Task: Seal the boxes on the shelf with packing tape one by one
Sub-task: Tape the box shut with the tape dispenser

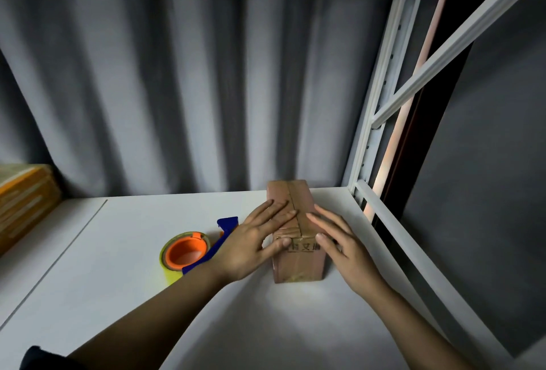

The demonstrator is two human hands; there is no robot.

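**Shelf bay: one carton under both hands, tape dispenser alongside**

Grey curtain (177, 74): hangs in folds behind the bay.

White shelf (118, 295): flat surface; white slotted upright (381, 88) at its right rear corner.

Stacked cartons (23, 201): far left edge, yellow-striped, partly out of frame.

Small brown box (291, 210): lies lengthwise near the shelf's right side, flaps closed, centre seam visible, glossy tape over the near end, printed characters on the near face.

Tape dispenser (189, 251): blue frame, orange hub, yellowish roll; just left of the box, partly behind the left wrist.

Left hand (254, 245): fingers straight, spread flat on the box top left of the seam, thumb on the near face.

Right hand (339, 239): fingers straight, flat on the top's right edge; grasps nothing.
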